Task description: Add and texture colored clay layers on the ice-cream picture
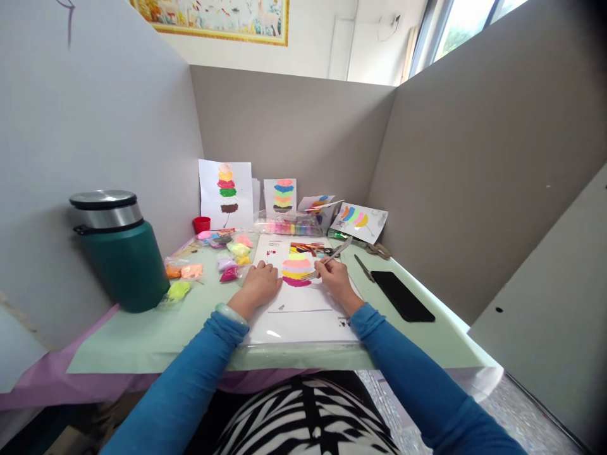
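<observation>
In my right hand (333, 278) is a metal fork (340, 247), its handle slanting up to the right. The tines rest on or just over coloured clay bands (298, 270) in yellow, pink and magenta, stuck on a white paper (298, 302). My left hand (260, 285) lies on the left side of that paper, fingers laid down beside the bands, holding nothing. Beneath the sheet is a larger white board or pad (303, 332). Small bags of soft clay, such as a magenta one (229, 273) and a yellow-green one (237, 249), lie left of the paper.
A big green bottle (124, 253) stands at the left. On the right lie a black phone (402, 296) and a knife-like tool (364, 268). Clay pictures (226, 193) lean at the back behind a clear pack of colours (289, 224). Grey partitions (294, 120) enclose the table.
</observation>
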Available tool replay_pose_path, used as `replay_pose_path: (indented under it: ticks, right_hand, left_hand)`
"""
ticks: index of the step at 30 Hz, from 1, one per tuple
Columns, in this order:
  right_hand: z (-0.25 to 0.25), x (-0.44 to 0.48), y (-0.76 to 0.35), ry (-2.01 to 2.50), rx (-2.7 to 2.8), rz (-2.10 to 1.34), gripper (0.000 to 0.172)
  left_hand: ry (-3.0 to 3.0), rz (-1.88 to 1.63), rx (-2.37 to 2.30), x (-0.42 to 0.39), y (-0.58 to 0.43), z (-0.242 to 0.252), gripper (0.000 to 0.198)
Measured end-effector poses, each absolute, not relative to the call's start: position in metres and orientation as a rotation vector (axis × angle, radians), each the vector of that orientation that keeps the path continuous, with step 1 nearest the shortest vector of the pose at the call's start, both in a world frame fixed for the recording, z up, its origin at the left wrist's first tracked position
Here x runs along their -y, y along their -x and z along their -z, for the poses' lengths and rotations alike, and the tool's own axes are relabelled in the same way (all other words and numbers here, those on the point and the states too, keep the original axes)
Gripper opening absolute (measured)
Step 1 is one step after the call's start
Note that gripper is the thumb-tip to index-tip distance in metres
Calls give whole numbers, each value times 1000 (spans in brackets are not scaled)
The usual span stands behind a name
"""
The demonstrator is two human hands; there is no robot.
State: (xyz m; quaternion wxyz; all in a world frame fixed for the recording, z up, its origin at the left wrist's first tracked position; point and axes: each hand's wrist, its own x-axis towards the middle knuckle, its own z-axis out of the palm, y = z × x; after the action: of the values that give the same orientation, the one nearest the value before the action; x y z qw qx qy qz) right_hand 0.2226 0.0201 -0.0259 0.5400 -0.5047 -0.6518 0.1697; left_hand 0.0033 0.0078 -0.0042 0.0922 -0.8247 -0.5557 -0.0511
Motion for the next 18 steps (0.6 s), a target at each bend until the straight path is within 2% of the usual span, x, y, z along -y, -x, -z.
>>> replay_pose_path:
  ticks: [3, 8, 18]
  right_hand:
    - [27, -23, -223, 1243, 1521, -510, 24]
    - [29, -28, -228, 1358, 1526, -460, 23]
    - [27, -25, -223, 1310, 1509, -546, 22]
  left_hand:
    - [2449, 154, 1638, -8, -3, 5, 41]
    - [2444, 140, 1640, -7, -3, 4, 41]
    - [2447, 134, 1646, -6, -3, 2, 41]
